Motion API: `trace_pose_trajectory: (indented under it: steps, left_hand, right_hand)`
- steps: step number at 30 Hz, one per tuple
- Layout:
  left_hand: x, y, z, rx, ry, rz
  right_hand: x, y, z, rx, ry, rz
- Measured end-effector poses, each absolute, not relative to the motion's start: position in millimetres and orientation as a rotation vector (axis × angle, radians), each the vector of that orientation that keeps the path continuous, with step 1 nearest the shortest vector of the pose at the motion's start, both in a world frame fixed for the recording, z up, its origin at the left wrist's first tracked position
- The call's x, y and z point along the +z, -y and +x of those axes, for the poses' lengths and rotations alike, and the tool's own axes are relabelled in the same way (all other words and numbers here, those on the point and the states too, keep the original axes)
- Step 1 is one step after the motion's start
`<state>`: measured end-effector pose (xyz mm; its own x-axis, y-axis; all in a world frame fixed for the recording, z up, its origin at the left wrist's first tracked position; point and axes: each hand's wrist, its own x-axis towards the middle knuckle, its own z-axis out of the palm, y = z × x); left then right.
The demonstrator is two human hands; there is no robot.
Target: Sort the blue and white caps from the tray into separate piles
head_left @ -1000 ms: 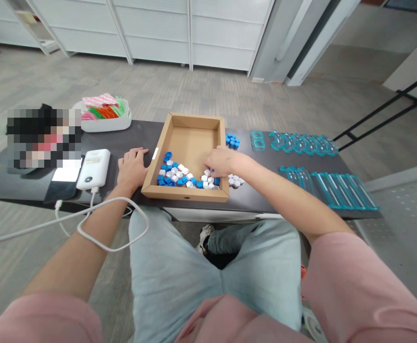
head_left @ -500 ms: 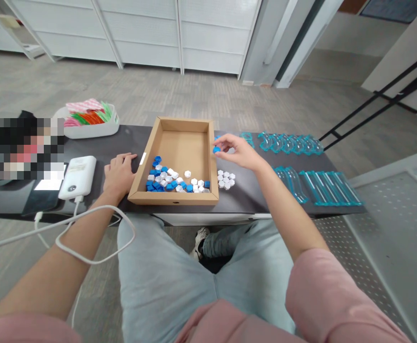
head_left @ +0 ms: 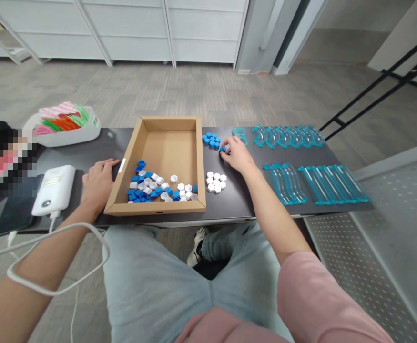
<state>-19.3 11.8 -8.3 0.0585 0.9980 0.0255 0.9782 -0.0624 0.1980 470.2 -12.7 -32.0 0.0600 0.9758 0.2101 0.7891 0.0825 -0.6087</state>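
Note:
Between the fingertips of my right hand (head_left: 237,153) is a small blue hexagonal piece (head_left: 223,149), low over the table beside a cluster of blue hexagonal pieces (head_left: 211,140). Nearer to me lies a neat group of white hexagonal pieces (head_left: 216,182). The shallow cardboard box (head_left: 199,157) holds a mixed heap of blue and white pieces (head_left: 154,186) at its near end. My left hand (head_left: 98,185) rests on the table at the left side of the box, its fingers stretched out and holding nothing.
Rows of clear teal-edged tubes, some curved (head_left: 287,183), some straight (head_left: 333,185), occupy the table's right part, with wavy ones (head_left: 287,136) behind. On the left are a white power bank (head_left: 54,190) with a cable, a dark phone (head_left: 18,205) and a white basket (head_left: 68,138).
My right hand has moved from beside the box's right wall, carrying the blue piece to the right edge of the blue cluster. The camera view has shifted; my left hand stays beside the box.

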Motion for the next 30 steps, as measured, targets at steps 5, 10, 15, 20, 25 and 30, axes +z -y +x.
trace_pose_trajectory:
  steps: [5,10,15,20,25,30]
  left_hand:
    - [-8,-13,-20,0.222,-2.061,2.188]
    - [-6,-12,-19,0.241,-2.051,2.192]
    - [-3,-12,-18,0.186,-2.054,2.205]
    - [-6,-13,-19,0.224,-2.058,2.205]
    - [-7,-14,-20,0.192,-2.066,2.234]
    - [-9,-14,-21,0.193,-2.065,2.242]
  right_hand:
    - [-31,15,462,0.358,1.810,-1.762]
    - [-29,15,462,0.414,1.919,-1.823]
    - [-34,14,461,0.391,1.907,-1.815]
    - [-39,11,457,0.337,1.898,-1.821]
    - [-47,6,458,0.335,1.848,-1.810]
    - [-55,4,463,0.334,1.845,-1.755]
